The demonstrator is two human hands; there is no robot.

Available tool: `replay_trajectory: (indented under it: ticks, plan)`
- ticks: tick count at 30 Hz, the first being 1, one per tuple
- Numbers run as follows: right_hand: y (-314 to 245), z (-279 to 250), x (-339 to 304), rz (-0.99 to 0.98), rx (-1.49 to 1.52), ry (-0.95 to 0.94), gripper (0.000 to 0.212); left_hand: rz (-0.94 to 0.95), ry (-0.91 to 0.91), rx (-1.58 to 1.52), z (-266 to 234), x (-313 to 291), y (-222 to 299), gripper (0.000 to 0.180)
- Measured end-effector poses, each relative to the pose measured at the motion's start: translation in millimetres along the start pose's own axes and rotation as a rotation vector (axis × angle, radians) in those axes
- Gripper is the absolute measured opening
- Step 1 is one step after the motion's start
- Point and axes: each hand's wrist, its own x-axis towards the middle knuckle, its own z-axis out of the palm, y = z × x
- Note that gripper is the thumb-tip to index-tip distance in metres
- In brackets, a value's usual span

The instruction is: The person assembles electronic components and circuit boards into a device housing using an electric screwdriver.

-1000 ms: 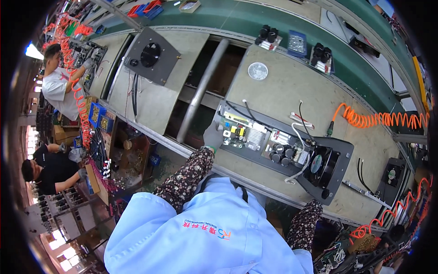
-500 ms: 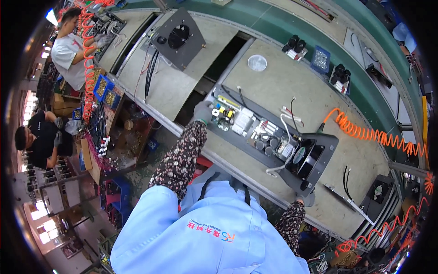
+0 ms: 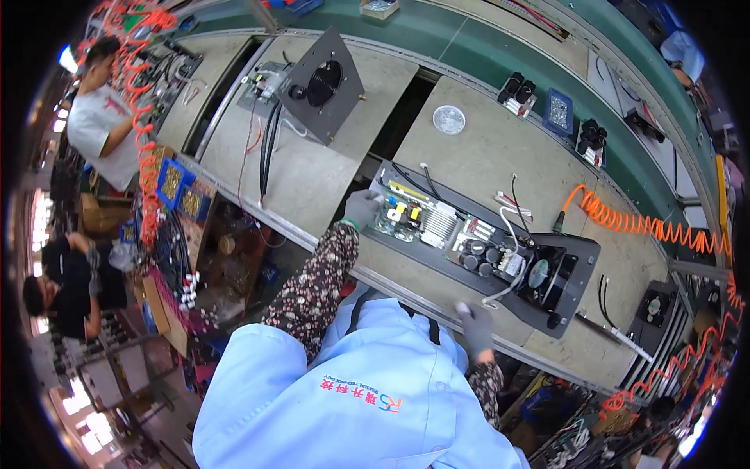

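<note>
A long dark grey metal chassis [image 3: 418,241] lies slantwise on the bench in front of me. Along it sit circuit boards [image 3: 402,215] with a finned silver heatsink [image 3: 439,227] and several dark round capacitors [image 3: 478,260]. At its right end stands a raised panel section with a fan [image 3: 539,273]. My left hand [image 3: 362,209], in a grey glove, is closed on the chassis's left end; its fingertips are partly hidden. My right hand [image 3: 475,328], also gloved, is off the chassis at the bench's front edge, with its fingers apart and nothing seen in them.
Another fan panel [image 3: 324,84] with dark cables stands on the bench to the left. A round clear dish [image 3: 449,120] lies beyond the chassis. An orange coiled hose [image 3: 617,219] hangs at the right. Blue parts bin [image 3: 558,111] stands at the back. Two people work at the far left.
My right hand has let go of the chassis's fan end and moved left along the front edge. My left hand stays at the other end. The whole view has shifted slightly.
</note>
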Motion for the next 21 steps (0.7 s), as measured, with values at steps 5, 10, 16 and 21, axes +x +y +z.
replay_trajectory:
  ticks: [5, 10, 16, 21]
  plan:
    - [-87, 110, 59, -0.013, 0.357, 0.114, 0.058, 0.045, -0.091, -0.061, 7, 3, -5, 0.026]
    - [-121, 143, 90, 0.153, 0.307, 0.362, 0.065, 0.134, -0.098, -0.136, 12, 5, -12, 0.026]
    - [-120, 150, 83, 0.169, 0.636, 0.384, 0.057, 0.096, -0.173, -0.202, 10, -2, -12, 0.025]
    - [-122, 148, 75, 0.087, 0.668, 0.424, 0.042, 0.052, -0.234, -0.268, 4, -5, -3, 0.025]
